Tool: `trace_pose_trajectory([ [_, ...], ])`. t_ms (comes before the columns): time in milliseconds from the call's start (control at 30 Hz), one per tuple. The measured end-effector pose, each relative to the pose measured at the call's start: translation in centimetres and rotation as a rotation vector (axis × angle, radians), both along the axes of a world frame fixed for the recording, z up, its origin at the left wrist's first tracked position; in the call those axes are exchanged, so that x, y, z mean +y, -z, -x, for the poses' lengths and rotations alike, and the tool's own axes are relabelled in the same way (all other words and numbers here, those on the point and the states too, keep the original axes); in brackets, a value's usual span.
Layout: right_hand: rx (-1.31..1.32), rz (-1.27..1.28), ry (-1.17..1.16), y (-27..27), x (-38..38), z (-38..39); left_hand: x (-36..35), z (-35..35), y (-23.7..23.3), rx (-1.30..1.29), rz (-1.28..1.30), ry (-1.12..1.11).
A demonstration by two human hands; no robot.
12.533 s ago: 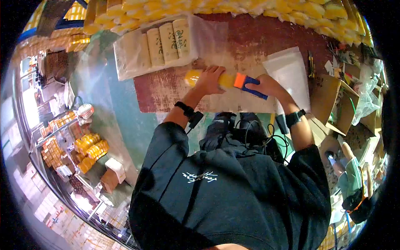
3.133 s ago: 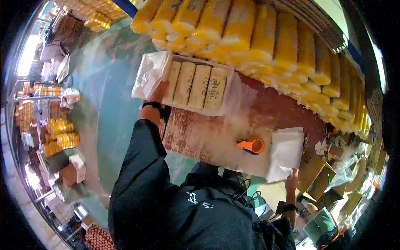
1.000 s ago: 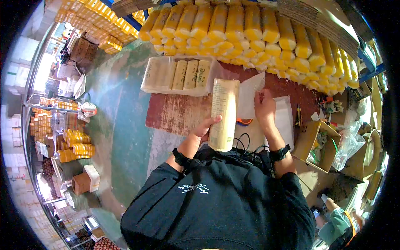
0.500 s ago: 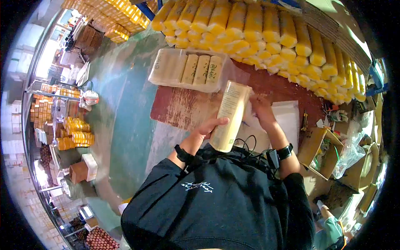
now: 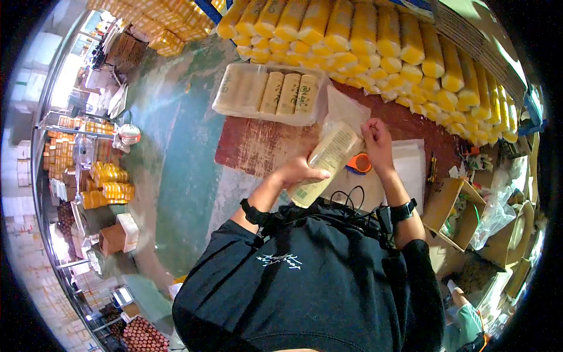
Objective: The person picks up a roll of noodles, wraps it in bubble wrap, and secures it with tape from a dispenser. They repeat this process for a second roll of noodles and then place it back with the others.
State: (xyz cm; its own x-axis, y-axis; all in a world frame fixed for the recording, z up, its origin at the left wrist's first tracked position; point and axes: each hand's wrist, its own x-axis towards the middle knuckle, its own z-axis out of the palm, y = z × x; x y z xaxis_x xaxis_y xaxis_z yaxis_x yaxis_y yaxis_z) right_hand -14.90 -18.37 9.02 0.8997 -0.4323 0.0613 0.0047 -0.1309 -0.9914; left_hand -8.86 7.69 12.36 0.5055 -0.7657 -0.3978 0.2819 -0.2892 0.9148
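The pale cylindrical roll point(image 5: 329, 159) now leans lower and further right than half a second ago, above the worn red counter point(image 5: 258, 154). The left hand point(image 5: 298, 173) has its fingers wrapped round the roll's near half. The right hand point(image 5: 378, 141) has its fingers pinching a thin, crinkled clear bag point(image 5: 346, 110) at the far end.

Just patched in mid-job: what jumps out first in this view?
The wall of yellow rolls stacked across the top of the view catches the eye first. Next, at centre, the left hand grips a cream roll while the right hand holds a clear bag at its upper end. Behind them an open pack of cream rolls lies on the red table.
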Motion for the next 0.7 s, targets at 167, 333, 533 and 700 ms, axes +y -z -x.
trace_pose_trajectory([
  [167,0.173,0.407,-0.227,-5.4,1.8,1.0,-0.2,1.0,0.4,0.029,-0.03,-0.206],
  [333,0.237,0.685,-0.453,-6.6,3.4,2.4,-0.3,0.6,3.7,0.029,0.203,-0.239],
  [533,0.209,-0.013,0.054,1.2,2.5,3.1,0.0,0.5,0.4,0.209,0.169,-0.264],
  [700,0.196,-0.986,-0.135,1.6,1.9,1.7,0.5,0.3,0.4,0.105,0.168,-0.223],
])
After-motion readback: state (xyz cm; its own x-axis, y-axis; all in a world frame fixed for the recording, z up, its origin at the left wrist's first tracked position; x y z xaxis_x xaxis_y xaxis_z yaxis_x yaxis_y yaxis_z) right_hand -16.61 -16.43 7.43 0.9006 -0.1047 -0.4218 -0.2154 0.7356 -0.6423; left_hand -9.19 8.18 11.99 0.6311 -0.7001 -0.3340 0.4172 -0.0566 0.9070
